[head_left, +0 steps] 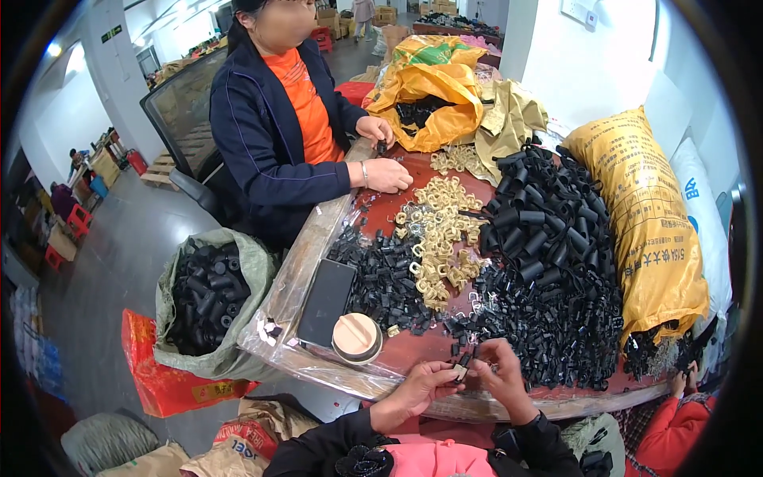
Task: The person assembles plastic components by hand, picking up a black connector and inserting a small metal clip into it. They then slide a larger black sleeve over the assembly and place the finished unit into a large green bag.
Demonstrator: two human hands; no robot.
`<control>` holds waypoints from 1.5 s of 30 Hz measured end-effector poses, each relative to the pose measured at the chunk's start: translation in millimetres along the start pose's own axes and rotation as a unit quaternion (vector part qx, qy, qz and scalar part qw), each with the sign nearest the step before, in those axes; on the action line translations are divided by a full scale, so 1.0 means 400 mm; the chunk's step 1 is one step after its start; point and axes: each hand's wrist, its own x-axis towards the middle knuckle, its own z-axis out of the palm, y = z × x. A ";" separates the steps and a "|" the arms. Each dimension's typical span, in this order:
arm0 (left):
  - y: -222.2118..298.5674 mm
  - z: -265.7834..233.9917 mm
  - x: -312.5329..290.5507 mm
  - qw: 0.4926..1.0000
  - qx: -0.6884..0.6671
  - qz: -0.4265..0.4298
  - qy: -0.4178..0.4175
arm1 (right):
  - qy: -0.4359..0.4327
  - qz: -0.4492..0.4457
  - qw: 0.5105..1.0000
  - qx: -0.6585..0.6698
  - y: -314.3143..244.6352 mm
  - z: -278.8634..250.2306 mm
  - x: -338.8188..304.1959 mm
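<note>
here, grasping a small black-and-tan part (pixel 461 370) between left hand (pixel 424 385) and right hand (pixel 501 374), seemingly slanted lengthwise away and rightward, by the near edge of the counter (pixel 477 405).

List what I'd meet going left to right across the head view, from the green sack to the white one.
Green sack → black phone → round lidded container → left hand → right hand → yellow sack → white sack.
</note>
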 end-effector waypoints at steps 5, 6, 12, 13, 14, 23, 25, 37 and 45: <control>-0.004 -0.010 -0.002 0.999 -0.034 0.029 -0.007 | 0.043 -0.146 0.872 -0.466 0.047 -0.080 0.001; -0.005 -0.009 -0.001 0.999 -0.041 0.035 -0.009 | 0.044 -0.125 0.875 -0.466 0.080 -0.084 -0.010; -0.007 0.000 -0.002 0.997 -0.056 0.056 -0.012 | 0.056 -0.036 0.922 -0.381 0.120 -0.084 -0.025; -0.012 0.000 -0.007 0.997 -0.055 0.058 -0.010 | 0.056 -0.034 0.923 -0.380 0.118 -0.085 -0.029; -0.013 0.000 -0.006 0.997 -0.054 0.059 -0.009 | 0.066 -0.051 0.928 -0.362 0.117 -0.088 -0.029; -0.005 0.000 0.014 0.996 -0.025 0.090 0.006 | 0.149 0.032 0.986 -0.069 0.161 -0.116 -0.008; 0.012 0.013 0.008 0.996 -0.020 0.088 0.026 | 0.127 0.070 0.983 0.112 0.144 -0.105 0.003; 0.002 0.011 0.013 0.996 -0.035 0.059 0.054 | 0.028 0.145 0.932 0.333 0.118 -0.047 -0.016; 0.007 0.010 0.013 0.996 -0.053 0.052 0.048 | 0.002 0.146 0.915 0.377 0.071 0.004 -0.022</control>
